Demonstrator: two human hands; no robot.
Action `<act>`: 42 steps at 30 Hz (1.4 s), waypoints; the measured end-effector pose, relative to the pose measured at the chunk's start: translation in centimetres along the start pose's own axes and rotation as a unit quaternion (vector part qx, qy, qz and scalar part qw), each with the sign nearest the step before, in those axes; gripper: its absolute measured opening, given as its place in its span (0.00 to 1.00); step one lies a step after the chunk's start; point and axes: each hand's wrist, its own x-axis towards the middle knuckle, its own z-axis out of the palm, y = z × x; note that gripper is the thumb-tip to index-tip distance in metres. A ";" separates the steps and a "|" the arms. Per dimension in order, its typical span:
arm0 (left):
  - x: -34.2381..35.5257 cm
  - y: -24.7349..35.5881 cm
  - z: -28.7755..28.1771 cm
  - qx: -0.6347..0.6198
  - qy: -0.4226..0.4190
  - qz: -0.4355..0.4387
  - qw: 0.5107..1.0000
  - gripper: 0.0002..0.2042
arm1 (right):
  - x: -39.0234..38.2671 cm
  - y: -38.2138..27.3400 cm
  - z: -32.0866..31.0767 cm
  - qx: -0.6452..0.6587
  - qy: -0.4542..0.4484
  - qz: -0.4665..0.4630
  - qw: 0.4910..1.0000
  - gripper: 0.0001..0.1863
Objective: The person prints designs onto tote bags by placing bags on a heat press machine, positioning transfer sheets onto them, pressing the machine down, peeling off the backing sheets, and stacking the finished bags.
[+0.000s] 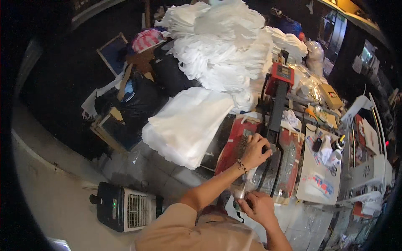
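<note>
A machine with a black arm, a red control box and a red-edged base stands in front of me; it looks like a heat press. My left hand is over the base beside the arm, its fingers curled and the thumb drawn in. What they hold, if anything, is too small to tell. Nearer to me, my right hand is closed, thumb and forefinger against a shiny silvery round piece at the machine's near end. Whether it grips that piece is unclear. A flat stack of white fabric lies left of the machine.
A tall heap of white fabric rises behind. On the right, a pale board bears scissors and small bottles. Black bags and frames crowd the left. A black-and-white air cooler stands lower left.
</note>
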 end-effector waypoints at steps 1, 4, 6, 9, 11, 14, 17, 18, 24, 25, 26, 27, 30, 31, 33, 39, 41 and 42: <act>0.1 -0.4 0.2 -0.025 -0.011 -0.021 0.999 0.10 | -0.1 0.8 0.5 0.006 -0.007 -0.010 1.000 0.20; -0.3 -0.7 0.1 -0.031 -0.009 -0.014 0.999 0.10 | 0.0 0.7 0.4 0.006 -0.032 0.004 0.999 0.22; -0.4 -0.5 0.2 -0.017 0.001 -0.023 1.000 0.15 | 0.2 0.5 0.1 0.003 -0.043 0.019 0.999 0.23; -0.2 -0.4 1.1 -0.035 0.012 -0.072 0.997 0.27 | 0.4 0.5 -0.2 0.011 -0.052 0.039 0.998 0.23; -0.5 -1.6 1.5 -0.105 -0.024 -0.139 0.984 0.28 | 0.5 0.4 -0.5 0.011 -0.100 0.054 0.993 0.22; -0.5 -2.6 2.1 -0.250 -0.105 -0.284 0.920 0.29 | 0.5 0.7 -0.1 0.040 -0.055 0.029 0.997 0.22; -0.7 -2.8 2.1 -0.239 -0.085 -0.276 0.927 0.29 | 0.6 0.6 -0.2 0.036 -0.057 0.042 0.997 0.22; -0.5 -2.6 1.9 -0.238 -0.086 -0.280 0.926 0.29 | 0.6 0.5 -0.4 0.040 -0.066 0.031 0.997 0.23; 0.5 -1.4 1.2 -0.189 -0.130 -0.292 0.929 0.30 | 0.2 0.2 -1.0 0.032 -0.077 0.061 0.995 0.24; 0.3 -1.7 1.5 -0.197 -0.099 -0.260 0.940 0.29 | 0.1 0.1 -1.0 0.038 -0.065 0.052 0.996 0.25; 0.1 -1.9 1.7 -0.205 -0.067 -0.229 0.949 0.29 | 0.0 0.0 -1.0 0.044 -0.054 0.043 0.997 0.25; 0.3 -1.9 1.5 -0.192 -0.094 -0.256 0.943 0.30 | -0.1 0.0 -0.9 0.044 -0.050 0.050 0.997 0.25; 0.4 -1.7 1.4 -0.225 -0.092 -0.257 0.935 0.31 | -0.4 0.1 -0.4 0.027 -0.045 0.049 0.997 0.26; 0.7 -1.6 1.1 -0.231 -0.112 -0.288 0.923 0.32 | -0.6 0.2 -0.1 0.000 -0.044 0.044 0.998 0.26; 0.5 -1.9 1.3 -0.223 -0.105 -0.270 0.931 0.31 | -0.7 0.1 0.3 -0.027 -0.041 0.044 0.998 0.27; 0.3 -3.0 2.2 -0.230 -0.058 -0.219 0.947 0.31 | -0.9 0.0 0.6 -0.042 -0.069 0.071 0.994 0.28; 0.1 -3.1 2.1 -0.215 -0.064 -0.226 0.948 0.30 | -0.8 -0.1 0.3 -0.035 -0.066 0.064 0.995 0.28; 0.1 -2.9 2.0 -0.200 -0.069 -0.231 0.950 0.29 | -0.9 -0.1 0.3 -0.035 -0.066 0.068 0.995 0.28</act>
